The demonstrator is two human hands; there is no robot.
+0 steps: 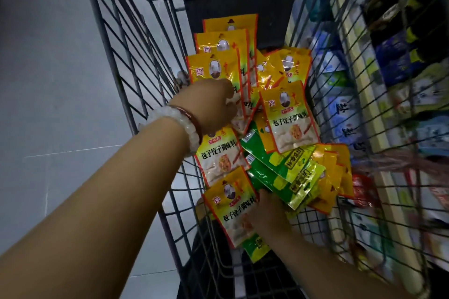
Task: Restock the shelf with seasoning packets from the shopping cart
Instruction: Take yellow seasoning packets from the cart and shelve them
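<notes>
Seasoning packets (290, 119) lie heaped in the shopping cart (136, 60), mostly long axis toward its far end. Left hand (213, 104) grips a fanned bunch; right hand (269, 213) pinches one packet near the near-left corner.

— What's carrying everything here?
— A wire shopping cart (136, 60), running up the middle of the frame over a grey floor (48, 80).
— And inside it?
— Yellow seasoning packets (290, 116) fanned from centre to upper middle, green packets (279, 172) piled lower right of centre, and a red packet (362, 189) against the right-hand wires.
</notes>
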